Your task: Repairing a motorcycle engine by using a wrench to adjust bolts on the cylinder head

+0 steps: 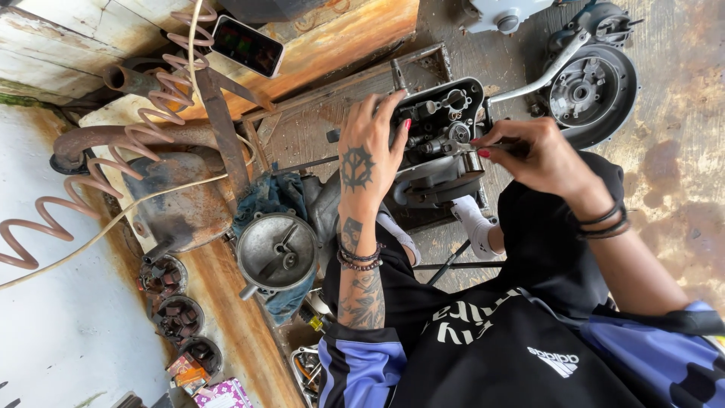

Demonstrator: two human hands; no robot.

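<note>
A dark grey engine casing (440, 128) with open ports and small metal parts lies on the wooden floor in front of me. My left hand (368, 147) rests on the casing's left edge and grips it. My right hand (531, 149) pinches a small metal tool (461, 145), whose tip sits inside the casing beside a round metal sleeve (473, 162).
A round grey engine cover (591, 89) with a silver lever lies at the far right. A grey metal bowl (277, 251) sits on a blue rag to the left. A phone (247, 45), a coiled hose (121, 159), rusty pipes and small tins of parts line the left side.
</note>
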